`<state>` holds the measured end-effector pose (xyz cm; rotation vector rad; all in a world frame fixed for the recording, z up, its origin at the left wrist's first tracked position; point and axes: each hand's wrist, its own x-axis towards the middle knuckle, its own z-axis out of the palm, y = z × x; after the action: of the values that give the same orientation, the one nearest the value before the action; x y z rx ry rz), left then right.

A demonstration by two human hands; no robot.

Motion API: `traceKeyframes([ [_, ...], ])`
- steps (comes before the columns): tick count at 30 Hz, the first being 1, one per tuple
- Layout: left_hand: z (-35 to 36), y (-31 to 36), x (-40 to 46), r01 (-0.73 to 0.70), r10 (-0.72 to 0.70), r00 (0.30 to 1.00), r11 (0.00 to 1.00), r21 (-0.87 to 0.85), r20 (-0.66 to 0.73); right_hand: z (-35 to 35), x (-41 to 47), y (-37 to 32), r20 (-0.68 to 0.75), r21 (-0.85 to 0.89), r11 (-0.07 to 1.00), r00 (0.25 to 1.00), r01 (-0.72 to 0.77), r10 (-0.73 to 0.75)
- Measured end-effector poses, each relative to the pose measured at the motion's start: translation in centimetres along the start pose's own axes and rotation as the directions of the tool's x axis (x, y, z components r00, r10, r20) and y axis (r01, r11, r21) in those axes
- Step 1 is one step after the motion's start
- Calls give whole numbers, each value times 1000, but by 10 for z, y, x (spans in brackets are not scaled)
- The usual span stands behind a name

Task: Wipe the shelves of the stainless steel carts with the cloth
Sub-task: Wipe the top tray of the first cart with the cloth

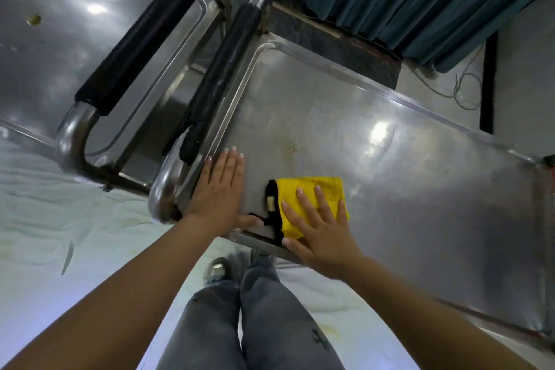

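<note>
Right hand (322,237) pressed flat, fingers straight, on the folded yellow cloth (312,204) at the near-left corner of the stainless steel cart shelf (390,174); left hand (219,192) lay flat, fingers extended, beside it.

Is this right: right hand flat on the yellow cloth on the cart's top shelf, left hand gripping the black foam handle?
Not quite. In the head view the left hand lies flat on the top shelf near its corner, not on the black foam handle. The right hand does press flat on the yellow cloth.
</note>
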<state>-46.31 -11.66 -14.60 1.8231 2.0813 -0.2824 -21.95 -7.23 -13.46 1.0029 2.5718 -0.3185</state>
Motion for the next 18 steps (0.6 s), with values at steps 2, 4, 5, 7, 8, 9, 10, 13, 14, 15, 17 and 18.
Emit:
traceKeyframes([
  [2,-2,0,10,-25,26,999,999,34,-25,1,-7,14,35,-17,998,997,65,-65],
  [4,0,-3,15,-41,42,999,998,53,-11,-4,1,25,52,-8,995,994,96,-95],
  [5,3,-4,17,-42,42,999,998,50,-1,-6,8,29,54,-1,995,994,97,-96],
  [7,6,-6,19,-37,37,999,998,41,18,-11,27,32,77,1,996,993,87,-87],
  [8,7,-6,19,-36,34,999,999,38,33,-14,37,34,86,-1,996,993,86,-86],
  [9,7,-6,20,-35,33,998,999,38,51,-18,50,36,84,-3,996,993,87,-87],
  [10,8,-6,20,-34,31,997,998,43,70,-23,63,38,77,1,996,993,85,-84],
  [13,9,-5,22,-28,21,994,998,65,108,-41,109,46,55,48,997,996,64,-66],
  [14,9,-4,22,-23,15,993,997,72,117,-47,125,48,51,68,996,997,53,-56],
  [15,8,-2,22,-19,9,992,997,78,127,-53,141,50,46,91,995,998,33,-38],
  [17,7,0,23,-8,-4,990,996,86,142,-64,172,52,38,133,991,999,-18,13],
  [18,7,1,23,-1,-13,988,996,90,151,-69,186,52,33,147,988,999,-38,33],
])
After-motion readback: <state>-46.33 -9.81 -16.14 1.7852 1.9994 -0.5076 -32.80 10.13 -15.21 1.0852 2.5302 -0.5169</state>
